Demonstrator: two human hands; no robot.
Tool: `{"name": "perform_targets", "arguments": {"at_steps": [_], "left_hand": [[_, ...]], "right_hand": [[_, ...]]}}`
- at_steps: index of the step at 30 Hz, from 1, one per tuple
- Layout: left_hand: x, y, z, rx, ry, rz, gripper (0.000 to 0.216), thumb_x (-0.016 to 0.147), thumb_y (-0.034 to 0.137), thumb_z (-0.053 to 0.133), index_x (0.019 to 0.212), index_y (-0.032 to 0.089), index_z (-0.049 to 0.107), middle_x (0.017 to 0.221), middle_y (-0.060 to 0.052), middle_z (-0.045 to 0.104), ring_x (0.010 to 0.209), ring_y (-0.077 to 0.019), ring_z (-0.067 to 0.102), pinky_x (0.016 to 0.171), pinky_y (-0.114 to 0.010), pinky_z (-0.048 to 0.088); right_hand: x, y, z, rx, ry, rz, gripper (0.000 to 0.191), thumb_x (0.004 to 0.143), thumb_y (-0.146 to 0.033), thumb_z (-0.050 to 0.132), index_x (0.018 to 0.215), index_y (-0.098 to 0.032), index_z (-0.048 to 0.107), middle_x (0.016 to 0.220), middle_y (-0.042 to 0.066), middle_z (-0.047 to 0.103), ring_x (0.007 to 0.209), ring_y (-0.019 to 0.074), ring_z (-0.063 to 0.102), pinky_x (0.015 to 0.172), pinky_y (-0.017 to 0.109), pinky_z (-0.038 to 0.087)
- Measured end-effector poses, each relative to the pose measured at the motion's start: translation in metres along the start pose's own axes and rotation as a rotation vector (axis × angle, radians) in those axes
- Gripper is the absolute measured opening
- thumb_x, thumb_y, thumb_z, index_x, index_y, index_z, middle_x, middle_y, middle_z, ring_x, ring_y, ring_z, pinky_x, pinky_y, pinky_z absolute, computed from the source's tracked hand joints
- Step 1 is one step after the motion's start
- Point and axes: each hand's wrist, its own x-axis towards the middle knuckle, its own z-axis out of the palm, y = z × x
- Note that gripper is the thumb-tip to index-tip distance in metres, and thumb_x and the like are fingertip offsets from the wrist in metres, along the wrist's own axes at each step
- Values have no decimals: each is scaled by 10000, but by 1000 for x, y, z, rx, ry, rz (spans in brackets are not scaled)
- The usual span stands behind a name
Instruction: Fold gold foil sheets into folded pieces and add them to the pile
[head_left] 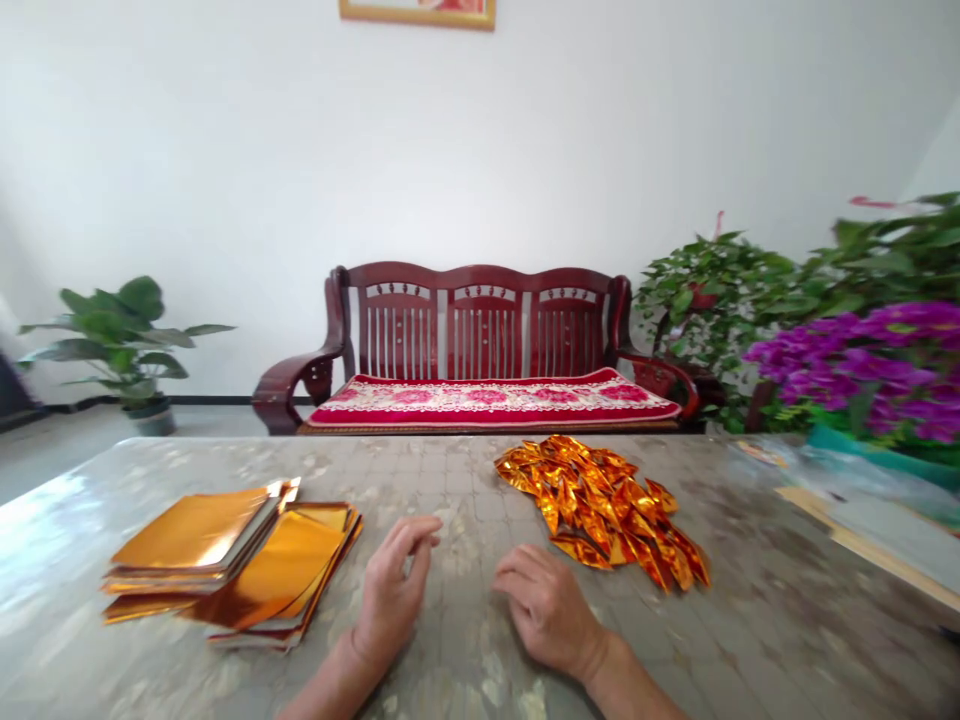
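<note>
Head view, and there's the heap of folded gold foil strips (600, 510) just beside the right hand (547, 610), with flat foil sheets (232, 560) stacked near the left hand (390, 600), each pile seemingly kept to its own side for easy reach. Both grips are relaxed, open and empty, low over the mottled surface (750, 620), a red wooden sofa (480, 340) beyond.

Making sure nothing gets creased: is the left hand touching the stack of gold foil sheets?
Apart. The head view shows bare tabletop between the left hand and the stack of gold foil sheets.
</note>
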Motion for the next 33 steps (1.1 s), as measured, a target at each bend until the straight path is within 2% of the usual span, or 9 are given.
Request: {"name": "perform_targets", "arguments": {"at_steps": [3, 5, 9, 13, 16, 19, 23, 27, 33], "left_hand": [[18, 1, -13, 82, 14, -123, 232, 928, 189, 453, 1010, 187, 670, 931, -47, 708, 869, -156, 672, 786, -261, 547], [32, -6, -27, 214, -29, -269, 236, 899, 182, 462, 977, 189, 685, 928, -38, 724, 875, -157, 677, 794, -256, 543], [57, -28, -70, 351, -51, -393, 304, 895, 177, 424, 1046, 163, 687, 960, -50, 751, 878, -170, 697, 806, -269, 539], [66, -44, -119, 478, -230, -448, 231, 825, 167, 540, 978, 183, 713, 952, -32, 764, 898, -181, 703, 824, -259, 523], [61, -49, -141, 615, -371, -473, 201, 776, 233, 638, 952, 203, 730, 998, -58, 752, 985, -242, 682, 880, -314, 495], [51, -53, -147, 736, -480, -504, 395, 723, 382, 718, 1073, 198, 704, 1160, -118, 696, 1116, -312, 626, 941, -371, 465], [40, -57, -140, 827, -601, -534, 547, 678, 501, 718, 1138, 210, 669, 1186, -128, 656, 1101, -328, 624, 916, -380, 477], [35, -55, -137, 856, -648, -511, 535, 766, 509, 621, 1202, 200, 629, 1227, -142, 617, 1135, -319, 608, 926, -368, 469], [29, -48, -141, 873, -665, -466, 399, 871, 422, 535, 1197, 206, 617, 1208, -133, 632, 1162, -294, 598, 955, -348, 447]], "right_hand": [[-1, 4, 1, 22, -56, 33, 307, 860, -24, 423, 855, -213, 665, 856, 36, 649, 839, 175, 585, 760, 282, 451], [-1, 7, 2, 25, -94, 55, 294, 881, -45, 426, 851, -214, 665, 849, 33, 648, 828, 169, 599, 760, 272, 460], [-1, 11, 3, 3, -134, 58, 270, 896, -67, 445, 834, -221, 657, 835, 27, 646, 827, 172, 612, 754, 270, 467], [-1, 12, 2, 7, -141, 69, 254, 893, -71, 458, 840, -226, 652, 845, 25, 651, 835, 177, 623, 756, 273, 471], [-1, 13, 2, 14, -149, 72, 259, 898, -77, 448, 847, -229, 651, 859, 28, 655, 844, 179, 631, 755, 276, 474], [0, 14, 3, 18, -150, 82, 257, 894, -80, 448, 849, -228, 653, 864, 31, 657, 849, 183, 633, 755, 282, 480], [-1, 13, 3, 24, -138, 95, 253, 876, -80, 458, 847, -232, 659, 862, 32, 663, 841, 187, 636, 751, 288, 489], [0, 12, 3, 24, -130, 101, 264, 874, -82, 452, 850, -235, 665, 869, 31, 670, 850, 188, 643, 763, 292, 496], [1, 13, 4, 38, -102, 118, 257, 856, -92, 472, 837, -245, 677, 851, 21, 678, 824, 182, 652, 738, 279, 505]]}}
